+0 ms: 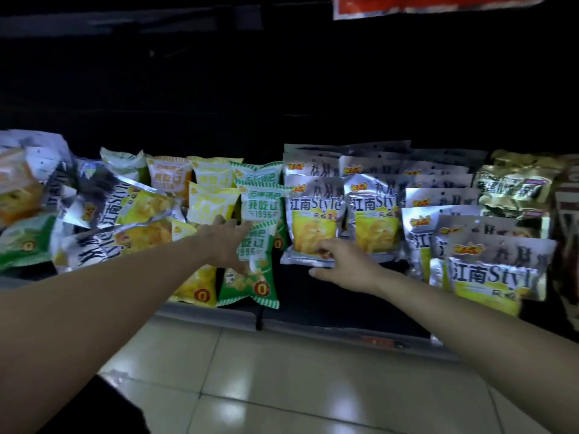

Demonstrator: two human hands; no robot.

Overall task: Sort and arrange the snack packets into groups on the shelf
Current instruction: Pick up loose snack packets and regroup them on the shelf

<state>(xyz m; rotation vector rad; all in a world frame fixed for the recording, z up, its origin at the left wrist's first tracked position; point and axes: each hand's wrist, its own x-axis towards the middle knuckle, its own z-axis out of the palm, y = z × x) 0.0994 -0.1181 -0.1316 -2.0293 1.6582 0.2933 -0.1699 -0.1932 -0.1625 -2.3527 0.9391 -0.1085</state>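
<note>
The green-and-white crinkle-edged snack packet (257, 245) covers the palm of the left hand (219, 242), so its grip cannot be told. Motion blur smears the silver and orange foil packets (22, 180) at the left edge. The frame cuts off the dark red packets (567, 245) at the right and the red-and-white hanging sign (438, 4) above. The print on the crinkled gold foil packets (510, 189) is unreadable.

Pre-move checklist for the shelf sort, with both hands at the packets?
1. Left hand holds green packet: cannot tell, fingers hidden behind it.
2. Right hand grips silver packet: not ok, fingertips touch its lower edge, thumb apart.
3. All silver ones in one group: not ok, stray silver packets lie tilted at left.
4. Gold packets grouped at right: ok.
5. Bare shelf in front of silver packet: ok.
</note>
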